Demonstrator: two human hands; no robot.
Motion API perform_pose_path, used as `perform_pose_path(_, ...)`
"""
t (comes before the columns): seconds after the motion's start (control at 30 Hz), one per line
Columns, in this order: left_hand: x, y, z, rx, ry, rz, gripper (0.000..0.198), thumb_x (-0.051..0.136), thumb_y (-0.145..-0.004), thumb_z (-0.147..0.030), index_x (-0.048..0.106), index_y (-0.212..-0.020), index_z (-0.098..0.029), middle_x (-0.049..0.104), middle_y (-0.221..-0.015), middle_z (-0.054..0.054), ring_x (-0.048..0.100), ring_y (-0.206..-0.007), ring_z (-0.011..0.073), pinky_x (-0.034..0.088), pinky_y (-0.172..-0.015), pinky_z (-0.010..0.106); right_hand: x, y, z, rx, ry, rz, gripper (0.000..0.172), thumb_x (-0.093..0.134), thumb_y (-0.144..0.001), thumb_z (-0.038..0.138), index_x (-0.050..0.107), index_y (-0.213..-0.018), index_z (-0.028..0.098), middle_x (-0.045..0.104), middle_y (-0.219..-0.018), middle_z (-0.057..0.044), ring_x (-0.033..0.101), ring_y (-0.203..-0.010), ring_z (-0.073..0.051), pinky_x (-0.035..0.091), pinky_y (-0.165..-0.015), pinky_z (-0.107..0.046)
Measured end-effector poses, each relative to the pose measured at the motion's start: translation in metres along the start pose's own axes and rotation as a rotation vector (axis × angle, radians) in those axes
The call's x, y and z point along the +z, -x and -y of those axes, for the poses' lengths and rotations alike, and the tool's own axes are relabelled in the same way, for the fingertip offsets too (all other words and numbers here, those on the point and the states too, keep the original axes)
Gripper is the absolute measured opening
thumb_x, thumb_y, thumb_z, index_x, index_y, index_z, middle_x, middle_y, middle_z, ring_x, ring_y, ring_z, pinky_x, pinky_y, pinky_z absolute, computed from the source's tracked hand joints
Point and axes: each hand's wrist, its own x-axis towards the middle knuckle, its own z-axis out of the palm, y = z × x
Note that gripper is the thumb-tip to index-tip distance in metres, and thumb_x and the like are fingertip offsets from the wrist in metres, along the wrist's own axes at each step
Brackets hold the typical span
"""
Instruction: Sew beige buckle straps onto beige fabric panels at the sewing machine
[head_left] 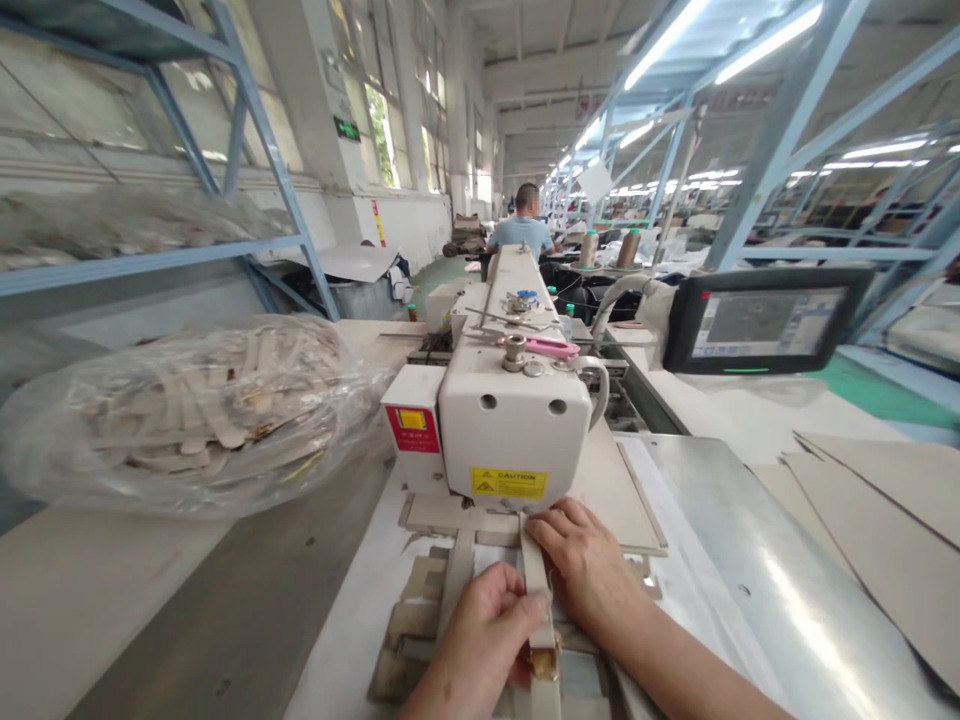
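A beige strap (535,570) with a gold-coloured metal buckle (544,662) runs toward me from below the head of a white sewing machine (514,410). My left hand (495,620) pinches this strap between thumb and fingers, just above the buckle. Farther up, my right hand (581,560) has its bent fingers on the strap's upper end, close to the machine; its fingertips are partly hidden. Left of it lies a second beige strap (459,575). Beige panels (634,500) lie around the machine's work area on a white sheet (352,610).
A clear plastic bag (187,420) full of beige straps sits at the left. To the right are a metal plate (720,530), flat beige panels (870,520) and a control screen (769,320). Pink-handled snips (551,347) rest on the machine. Another person (521,230) sits ahead.
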Motion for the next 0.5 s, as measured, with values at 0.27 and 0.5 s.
perform_pose_path(0.27, 0.001, 0.008, -0.007, -0.003, 0.034, 0.007, 0.064, 0.079, -0.060, -0.072, 0.046, -0.083, -0.022, 0.064, -0.066, -0.001, 0.056, -0.050, 0.0120, 0.045, -0.047, 0.022, 0.009, -0.004, -0.004, -0.021, 0.093, -0.019, 0.021, 0.056, -0.094, 0.013, 0.070, -0.107, 0.022, 0.074, -0.103, -0.004, 0.057, -0.108, -0.026, 0.027, -0.114, -0.049)
perform_pose_path(0.5, 0.001, 0.014, -0.012, 0.005, 0.069, 0.045, 0.058, 0.081, -0.066, -0.064, 0.046, -0.083, -0.022, 0.063, -0.068, -0.001, 0.055, -0.053, 0.0108, 0.045, -0.050, 0.021, 0.013, -0.009, -0.015, -0.064, 0.138, 0.002, 0.019, 0.052, -0.091, 0.013, 0.068, -0.100, 0.021, 0.073, -0.094, -0.006, 0.057, -0.106, -0.027, 0.023, -0.115, -0.052)
